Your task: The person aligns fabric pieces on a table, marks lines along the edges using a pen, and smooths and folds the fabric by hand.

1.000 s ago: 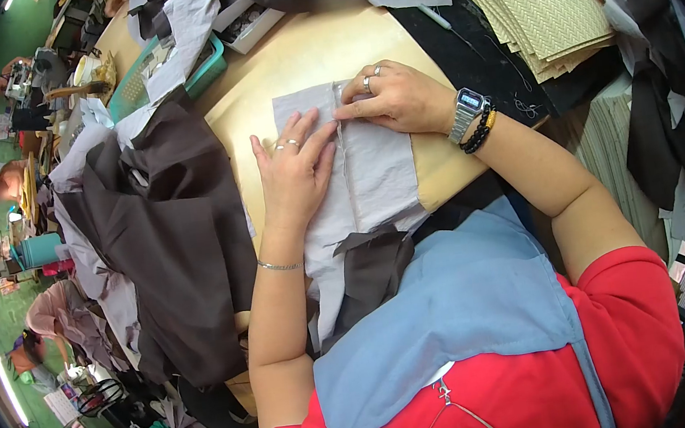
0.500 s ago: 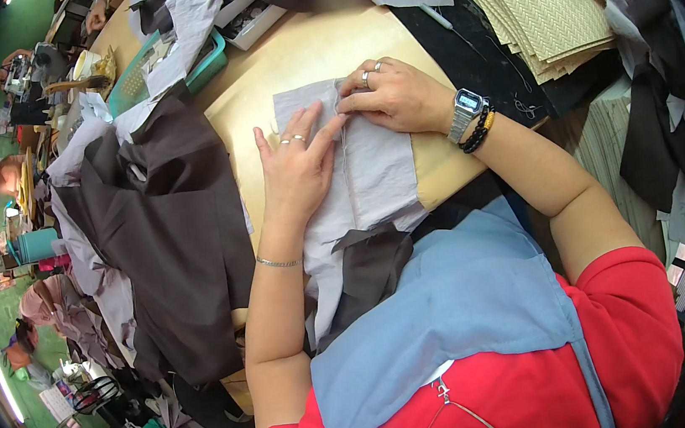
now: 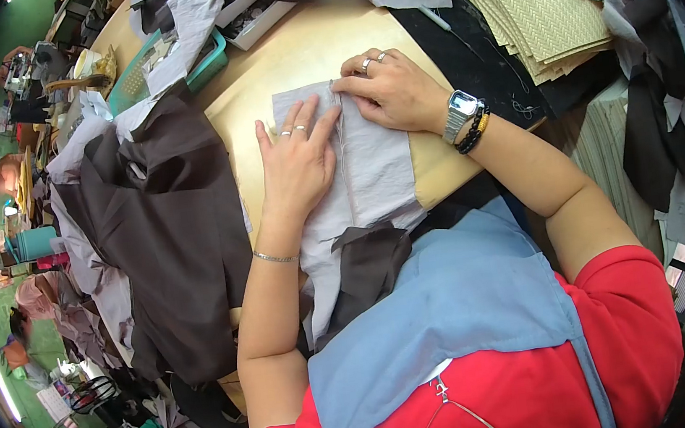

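A light grey piece of fabric (image 3: 380,172) lies flat on the pale work board (image 3: 315,44), with a seam running down its middle. My left hand (image 3: 299,155) rests on its left part, fingers stretched out and slightly apart. At the top end of the seam, my right hand (image 3: 392,90) pinches the fabric edge between thumb and forefinger. Toward my body, the grey cloth hangs over the board's edge beside a dark brown fabric piece (image 3: 373,257). To the left of my left arm is a large heap of dark brown fabric (image 3: 180,232).
At the upper left stands a teal basket (image 3: 211,64) with cloth over it, beside a white box (image 3: 261,20) of small items. A thin white-handled tool (image 3: 434,19) lies on black cloth to the right. Woven cream sheets (image 3: 530,2) are stacked at the upper right.
My right hand has shifted slightly up along the seam to the fabric's top edge. My left hand stays flat, its fingers a little further up the cloth.
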{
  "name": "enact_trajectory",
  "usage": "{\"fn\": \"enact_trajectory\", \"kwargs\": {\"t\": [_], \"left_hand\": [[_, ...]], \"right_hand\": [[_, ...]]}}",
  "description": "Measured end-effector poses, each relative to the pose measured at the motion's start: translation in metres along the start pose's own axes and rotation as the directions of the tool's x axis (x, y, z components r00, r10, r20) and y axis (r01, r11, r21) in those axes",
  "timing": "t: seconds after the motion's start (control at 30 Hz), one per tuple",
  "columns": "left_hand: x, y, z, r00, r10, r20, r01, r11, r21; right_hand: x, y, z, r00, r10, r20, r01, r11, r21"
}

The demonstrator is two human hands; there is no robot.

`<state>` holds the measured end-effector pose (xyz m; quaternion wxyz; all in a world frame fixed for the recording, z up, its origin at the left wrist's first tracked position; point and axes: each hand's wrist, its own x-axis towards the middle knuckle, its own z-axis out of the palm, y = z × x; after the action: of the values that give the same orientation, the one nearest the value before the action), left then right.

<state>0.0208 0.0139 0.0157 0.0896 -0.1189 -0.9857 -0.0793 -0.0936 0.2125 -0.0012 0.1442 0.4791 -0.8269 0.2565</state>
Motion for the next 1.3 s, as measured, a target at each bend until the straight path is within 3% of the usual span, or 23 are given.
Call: {"fn": "enact_trajectory", "kwargs": {"t": [0.23, 0.33, 0.43, 0.53, 0.83, 1.07, 1.3], "left_hand": [[-0.001, 0.002, 0.001, 1.0, -0.016, -0.001, 0.016, 1.0, 0.001], [-0.001, 0.001, 0.004, 1.0, -0.002, -0.024, 0.002, 1.0, -0.005], [-0.001, 0.002, 0.003, 1.0, -0.024, -0.002, 0.024, 1.0, 0.011], [-0.001, 0.002, 0.004, 0.999, -0.034, 0.002, 0.034, 0.999, 0.024], [-0.003, 0.002, 0.004, 0.999, -0.034, -0.029, 0.034, 0.999, 0.001], [-0.009, -0.003, 0.004, 0.995, 0.048, -0.088, -0.051, 0.998, -0.034], [-0.014, -0.008, 0.012, 0.981, 0.109, -0.163, -0.117, 0.992, -0.039]], "right_hand": [[0.002, -0.005, -0.008, 0.994, 0.1, 0.049, -0.093, 0.988, -0.12], [0.0, -0.003, -0.003, 0.994, 0.097, -0.046, -0.102, 0.988, -0.117], [0.0, 0.002, -0.002, 0.996, -0.084, -0.01, 0.085, 0.991, 0.104], [-0.001, 0.002, -0.002, 0.988, -0.155, 0.026, 0.151, 0.982, 0.117], [0.002, 0.002, 0.0, 0.991, -0.13, -0.03, 0.132, 0.988, 0.078], [0.006, 0.0, -0.004, 0.996, -0.067, 0.056, 0.063, 0.995, 0.08], [0.004, 0.005, -0.009, 0.97, -0.187, 0.155, 0.199, 0.977, -0.07]]}}
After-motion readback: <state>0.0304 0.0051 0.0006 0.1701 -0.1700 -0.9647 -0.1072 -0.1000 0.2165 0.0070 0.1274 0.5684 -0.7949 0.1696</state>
